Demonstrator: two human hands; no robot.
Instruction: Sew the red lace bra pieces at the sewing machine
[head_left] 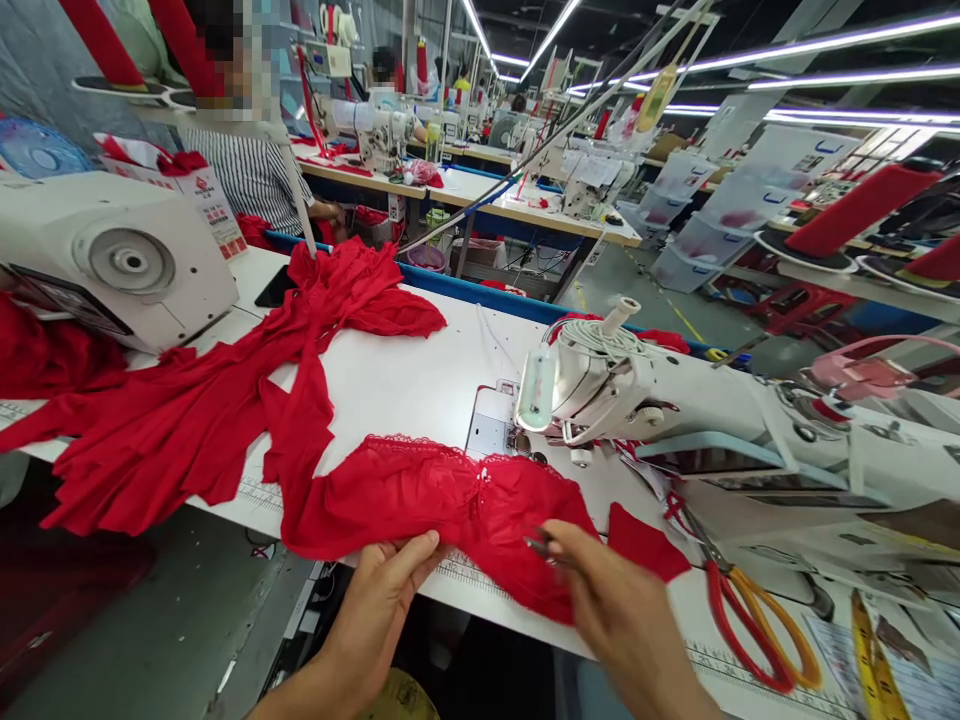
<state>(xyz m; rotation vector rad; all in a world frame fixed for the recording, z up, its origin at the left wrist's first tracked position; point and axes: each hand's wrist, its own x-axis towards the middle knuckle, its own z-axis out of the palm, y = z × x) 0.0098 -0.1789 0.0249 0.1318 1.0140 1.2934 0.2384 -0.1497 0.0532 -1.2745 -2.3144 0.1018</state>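
A red garment (450, 500) with a scalloped lace edge and a small white trim at its middle lies spread along the table's front edge. My left hand (382, 600) is closed on its near edge, thumb on top and fingers partly hidden below. My right hand (622, 600), slightly blurred, is closed round a small dark pointed tool (538, 546), whose tip is over the garment's right part; its exact kind is unclear. Just behind the garment is the needle area of a white sewing machine (600, 390). A red fabric scrap (645, 543) lies right of the garment.
A heap of red fabric pieces (187, 420) spreads over the left side and hangs past the front edge. On the right lie scissors (757, 620) with red and orange handles and a yellow tape measure (874, 660). Another sewing machine (120, 255) stands left; a person in stripes (251, 175) sits beyond.
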